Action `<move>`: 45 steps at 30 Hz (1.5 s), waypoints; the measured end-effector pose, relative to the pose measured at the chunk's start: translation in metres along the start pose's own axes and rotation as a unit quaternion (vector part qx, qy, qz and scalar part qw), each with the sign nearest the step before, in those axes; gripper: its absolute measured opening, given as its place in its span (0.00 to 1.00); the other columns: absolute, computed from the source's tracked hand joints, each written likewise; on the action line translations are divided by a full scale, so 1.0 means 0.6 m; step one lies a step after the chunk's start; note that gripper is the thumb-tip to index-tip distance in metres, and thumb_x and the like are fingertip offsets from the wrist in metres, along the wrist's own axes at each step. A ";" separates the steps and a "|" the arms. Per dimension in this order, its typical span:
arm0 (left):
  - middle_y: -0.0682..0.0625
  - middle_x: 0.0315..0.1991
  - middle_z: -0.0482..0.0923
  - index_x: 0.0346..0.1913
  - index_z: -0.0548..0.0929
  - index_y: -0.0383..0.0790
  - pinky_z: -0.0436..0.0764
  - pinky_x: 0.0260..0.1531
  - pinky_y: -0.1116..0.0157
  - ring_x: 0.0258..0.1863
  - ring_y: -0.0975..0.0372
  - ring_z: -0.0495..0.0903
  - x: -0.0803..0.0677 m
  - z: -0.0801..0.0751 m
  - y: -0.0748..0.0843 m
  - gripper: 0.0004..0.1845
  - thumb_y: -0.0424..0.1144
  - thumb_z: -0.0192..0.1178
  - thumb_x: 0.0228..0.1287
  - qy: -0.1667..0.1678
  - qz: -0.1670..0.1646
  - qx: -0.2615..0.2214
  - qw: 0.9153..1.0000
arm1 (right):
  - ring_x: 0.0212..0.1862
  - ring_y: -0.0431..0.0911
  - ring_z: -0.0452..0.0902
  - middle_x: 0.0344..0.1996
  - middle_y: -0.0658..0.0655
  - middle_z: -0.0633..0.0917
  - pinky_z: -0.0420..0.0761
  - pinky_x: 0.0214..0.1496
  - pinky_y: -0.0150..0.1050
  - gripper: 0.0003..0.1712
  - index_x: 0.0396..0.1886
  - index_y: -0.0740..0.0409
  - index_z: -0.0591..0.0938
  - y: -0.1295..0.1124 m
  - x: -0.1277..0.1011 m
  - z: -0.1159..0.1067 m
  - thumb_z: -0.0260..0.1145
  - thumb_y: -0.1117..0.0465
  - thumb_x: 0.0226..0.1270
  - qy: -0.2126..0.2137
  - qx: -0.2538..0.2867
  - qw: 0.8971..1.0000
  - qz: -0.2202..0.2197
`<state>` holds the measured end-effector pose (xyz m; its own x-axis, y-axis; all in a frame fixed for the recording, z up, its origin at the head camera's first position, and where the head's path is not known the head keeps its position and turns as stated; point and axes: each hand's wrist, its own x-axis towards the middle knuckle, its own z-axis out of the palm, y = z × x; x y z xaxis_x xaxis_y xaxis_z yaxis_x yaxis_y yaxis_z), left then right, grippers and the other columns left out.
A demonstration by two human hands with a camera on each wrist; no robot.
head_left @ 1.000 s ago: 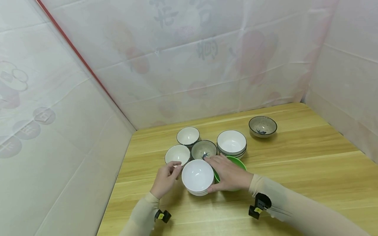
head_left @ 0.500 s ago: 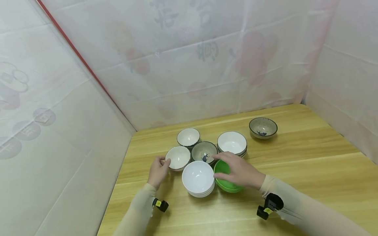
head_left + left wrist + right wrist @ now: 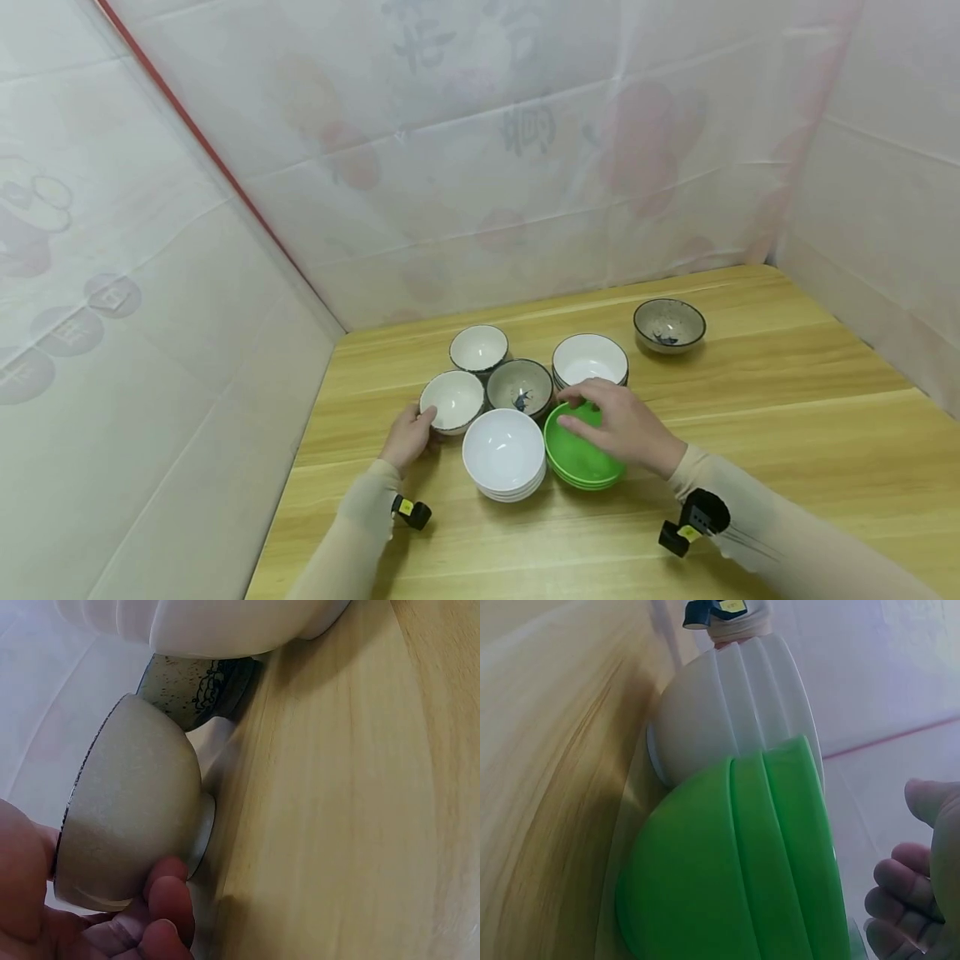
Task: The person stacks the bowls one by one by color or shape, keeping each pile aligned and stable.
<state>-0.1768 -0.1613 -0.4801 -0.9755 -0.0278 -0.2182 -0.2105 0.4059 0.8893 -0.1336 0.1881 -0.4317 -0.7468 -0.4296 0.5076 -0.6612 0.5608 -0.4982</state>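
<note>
My left hand [image 3: 408, 436] holds the near-left cream bowl [image 3: 452, 400], a dark-rimmed one. In the left wrist view the thumb is at the rim of that cream bowl [image 3: 131, 802], and the curled fingers [image 3: 171, 904] lie under its side near the foot. Over the green bowl stack [image 3: 581, 458] hovers my right hand [image 3: 622, 423], fingers loosely bent and holding nothing. The right wrist view shows this hand [image 3: 911, 889] apart from the rim of the green bowls [image 3: 727, 862]. Between the hands stands a stack of white bowls [image 3: 504, 454].
A speckled grey bowl [image 3: 519, 387] sits amid the group, with another cream bowl [image 3: 478, 347] behind it. Dark-rimmed white bowls [image 3: 590, 358] are stacked behind the green ones. A second speckled bowl [image 3: 669, 325] stands apart at the back right of the wooden table [image 3: 787, 417].
My right hand has left the white stack and moved right, over the green bowls. My left hand has moved left from beside the white stack and taken hold of the near cream bowl.
</note>
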 end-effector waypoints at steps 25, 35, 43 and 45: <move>0.31 0.32 0.81 0.55 0.70 0.25 0.78 0.22 0.59 0.22 0.52 0.78 0.001 0.001 -0.008 0.21 0.44 0.43 0.76 -0.021 0.016 -0.043 0.999 | 0.36 0.35 0.75 0.34 0.38 0.80 0.78 0.35 0.35 0.16 0.47 0.55 0.83 0.003 0.012 -0.005 0.67 0.52 0.65 0.000 0.017 1.000 0.020; 0.40 0.27 0.80 0.55 0.71 0.26 0.78 0.23 0.64 0.20 0.58 0.76 -0.004 -0.013 -0.003 0.19 0.40 0.43 0.73 -0.001 0.011 -0.069 0.998 | 0.36 0.34 0.75 0.34 0.39 0.80 0.79 0.36 0.35 0.17 0.48 0.57 0.82 0.000 0.017 -0.012 0.66 0.52 0.66 -0.001 0.007 1.000 0.026; 0.40 0.29 0.80 0.57 0.72 0.29 0.77 0.24 0.64 0.22 0.56 0.77 -0.013 -0.042 0.035 0.20 0.42 0.44 0.73 0.017 0.032 -0.061 0.997 | 0.33 0.33 0.74 0.30 0.38 0.79 0.78 0.33 0.32 0.15 0.47 0.53 0.82 -0.003 0.027 -0.020 0.68 0.53 0.64 0.014 0.013 1.000 0.015; 0.38 0.29 0.80 0.57 0.72 0.30 0.77 0.24 0.63 0.23 0.55 0.77 -0.018 -0.048 0.050 0.20 0.42 0.44 0.73 0.016 0.045 -0.062 0.997 | 0.32 0.33 0.74 0.29 0.38 0.79 0.77 0.31 0.32 0.14 0.47 0.53 0.82 -0.005 0.031 -0.022 0.68 0.53 0.64 0.019 0.013 1.000 0.011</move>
<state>-0.1741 -0.1753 -0.4396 -0.9920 -0.0264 -0.1236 -0.1259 0.2929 0.9478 -0.1444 0.1882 -0.4116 -0.7579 -0.3905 0.5226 -0.6472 0.5512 -0.5267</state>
